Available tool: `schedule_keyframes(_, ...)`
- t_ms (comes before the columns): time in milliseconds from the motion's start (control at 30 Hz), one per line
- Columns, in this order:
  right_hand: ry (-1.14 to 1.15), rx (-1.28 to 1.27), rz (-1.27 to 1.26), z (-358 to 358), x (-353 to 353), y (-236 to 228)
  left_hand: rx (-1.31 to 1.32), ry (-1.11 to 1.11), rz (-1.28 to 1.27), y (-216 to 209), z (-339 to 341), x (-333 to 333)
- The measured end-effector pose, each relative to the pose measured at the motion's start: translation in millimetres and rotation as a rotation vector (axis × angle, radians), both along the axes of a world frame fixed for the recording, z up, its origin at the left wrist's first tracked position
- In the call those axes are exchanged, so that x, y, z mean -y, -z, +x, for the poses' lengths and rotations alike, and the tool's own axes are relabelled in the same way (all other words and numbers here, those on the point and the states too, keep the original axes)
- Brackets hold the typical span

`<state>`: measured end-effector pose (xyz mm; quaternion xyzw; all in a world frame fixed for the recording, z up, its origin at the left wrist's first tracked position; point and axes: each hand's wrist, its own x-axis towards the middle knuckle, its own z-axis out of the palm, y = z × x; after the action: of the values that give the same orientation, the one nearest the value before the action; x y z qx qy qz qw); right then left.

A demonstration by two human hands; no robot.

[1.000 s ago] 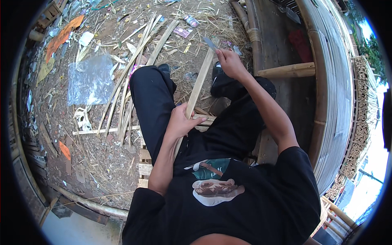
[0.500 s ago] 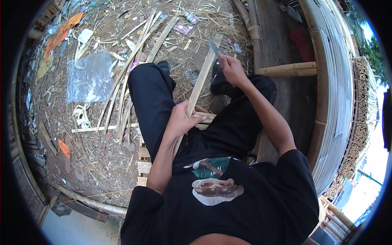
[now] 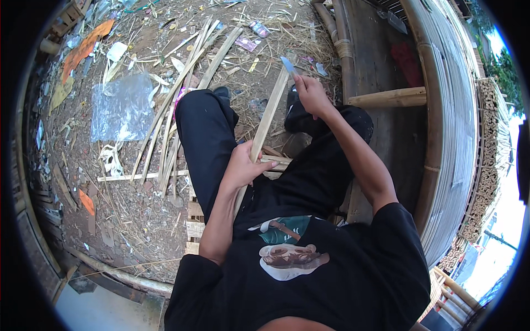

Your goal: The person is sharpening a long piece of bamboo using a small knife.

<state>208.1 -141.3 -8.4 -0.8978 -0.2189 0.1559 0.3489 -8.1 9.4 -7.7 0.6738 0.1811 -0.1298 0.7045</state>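
My left hand (image 3: 243, 168) is wrapped round a long, flat, pale bamboo strip (image 3: 269, 113) between my knees. The strip slants away from my lap, and its near end runs down past my wrist. My right hand (image 3: 313, 98) grips a knife by its handle, which is mostly hidden in the fingers. Its bare blade (image 3: 287, 64) points up and to the left, right by the strip's far end. Whether the edge touches the strip I cannot tell.
Several loose bamboo strips (image 3: 168, 118) lie on the littered ground at left, beside a clear plastic sheet (image 3: 122, 107). Slats (image 3: 195, 228) show beside my left thigh. At right stands a bamboo frame with a crossbar (image 3: 389, 98) near my right knee. Orange scraps (image 3: 86, 202) lie further left.
The strip's far end now shows at the knife blade; before, it reached beyond it. The knife and right hand have shifted slightly left. Both grips stay the same.
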Motion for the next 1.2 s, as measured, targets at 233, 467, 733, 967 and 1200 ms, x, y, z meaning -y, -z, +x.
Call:
schedule_keyframes(233, 0.073, -0.205, 0.201, -32, 5, 7, -0.045, -0.009, -0.058, -6, 1, 3)
schedule_keyframes(467, 0.117, -0.313, 0.346, -37, 10, 14, -0.03, 0.018, 0.041, -6, -2, 2)
schedule_keyframes(733, 0.136, -0.454, 0.188, -33, 19, -3, 0.073, -0.017, -0.042, 12, -3, 8)
schedule_keyframes(967, -0.068, -0.117, 0.097, -5, 11, -1, 0.002, 0.038, 0.055, 6, -2, 5)
schedule_keyframes(1200, -0.017, -0.203, 0.177, -27, 18, 12, -0.098, -0.008, 0.029, 2, 0, 6)
